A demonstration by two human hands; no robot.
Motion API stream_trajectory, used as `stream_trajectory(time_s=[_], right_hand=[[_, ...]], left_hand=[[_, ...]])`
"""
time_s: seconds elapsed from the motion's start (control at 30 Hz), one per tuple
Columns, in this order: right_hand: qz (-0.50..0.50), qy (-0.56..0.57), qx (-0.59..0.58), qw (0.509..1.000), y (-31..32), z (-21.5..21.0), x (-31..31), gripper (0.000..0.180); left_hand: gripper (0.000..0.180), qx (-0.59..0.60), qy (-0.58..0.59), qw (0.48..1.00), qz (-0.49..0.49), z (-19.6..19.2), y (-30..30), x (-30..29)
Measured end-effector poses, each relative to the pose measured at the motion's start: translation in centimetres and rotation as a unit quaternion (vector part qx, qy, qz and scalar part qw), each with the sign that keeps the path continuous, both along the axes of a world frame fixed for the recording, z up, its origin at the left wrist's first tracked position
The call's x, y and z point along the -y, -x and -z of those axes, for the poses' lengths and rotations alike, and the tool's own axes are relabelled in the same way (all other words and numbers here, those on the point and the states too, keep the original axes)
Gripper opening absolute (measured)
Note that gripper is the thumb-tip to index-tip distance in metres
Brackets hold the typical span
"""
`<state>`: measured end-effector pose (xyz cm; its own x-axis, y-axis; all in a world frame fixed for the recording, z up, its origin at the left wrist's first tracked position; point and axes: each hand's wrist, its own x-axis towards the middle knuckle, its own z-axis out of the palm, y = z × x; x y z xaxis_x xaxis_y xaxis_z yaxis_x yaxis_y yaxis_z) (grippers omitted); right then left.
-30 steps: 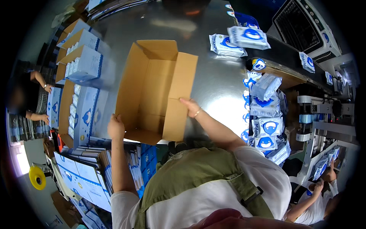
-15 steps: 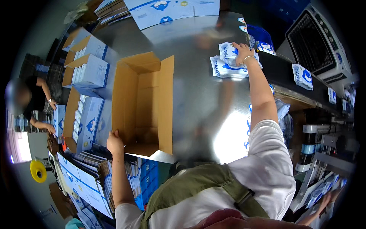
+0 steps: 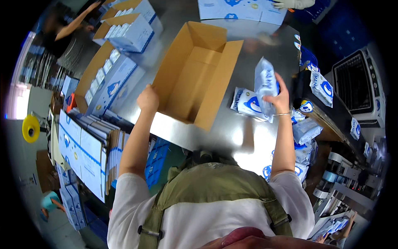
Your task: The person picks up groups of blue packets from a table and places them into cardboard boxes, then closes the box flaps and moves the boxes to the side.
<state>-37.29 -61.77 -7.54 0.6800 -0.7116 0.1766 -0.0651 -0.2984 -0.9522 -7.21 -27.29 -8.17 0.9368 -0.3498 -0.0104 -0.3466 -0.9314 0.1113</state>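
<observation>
There is a single view, taken from a wide fisheye camera worn on the person's head and facing steeply down and forward over the chest. The picture is a circle with black corners, and straight edges bow toward its rim. The person's own shoulders and green straps fill the lower middle, very near the lens, and both forearms rise from there toward the centre. The steel table (image 3: 215, 137) spans the middle, a little farther off, with the open cardboard box (image 3: 195, 74) in the upper centre. Stacks of flat cartons (image 3: 87, 145) sit at the left edge and a machine (image 3: 358, 89) at the right, both farther and strongly bent.
</observation>
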Motion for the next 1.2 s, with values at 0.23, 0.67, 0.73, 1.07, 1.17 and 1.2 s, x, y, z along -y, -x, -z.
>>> stream_trajectory(time_s=[0.23, 0.67, 0.73, 1.07, 1.17, 1.2], right_hand=[[-0.306, -0.2, 0.106, 0.925, -13.5, -7.6, -9.3, 0.091], [-0.152, 0.373, -0.196, 0.894, -10.5, -2.3, -12.7, 0.082], [-0.073, 0.384, -0.434, 0.812, -5.6, 2.3, -8.3, 0.101], [-0.146, 0.212, -0.472, 0.843, -1.7, 7.8, -11.5, 0.084], [-0.222, 0.077, -0.459, 0.857, -2.9, 6.4, -10.3, 0.082], [-0.237, -0.002, -0.432, 0.87, -2.9, 7.8, -9.2, 0.078]], left_hand=[[0.028, 0.0, 0.065, 0.998, 0.016, 0.3, 0.1, -0.3], [0.029, 0.005, -0.035, 0.999, 0.038, -1.2, -7.7, -11.6], [0.027, 0.05, -0.027, 0.995, 0.078, -8.1, -4.4, -6.4], [0.047, -0.064, 0.314, 0.482, 0.815, -22.5, 21.1, 3.7], [0.05, -0.09, 0.323, 0.442, 0.832, -22.3, 21.5, 5.4], [0.051, -0.102, 0.331, 0.428, 0.835, -22.3, 21.4, 6.0]])
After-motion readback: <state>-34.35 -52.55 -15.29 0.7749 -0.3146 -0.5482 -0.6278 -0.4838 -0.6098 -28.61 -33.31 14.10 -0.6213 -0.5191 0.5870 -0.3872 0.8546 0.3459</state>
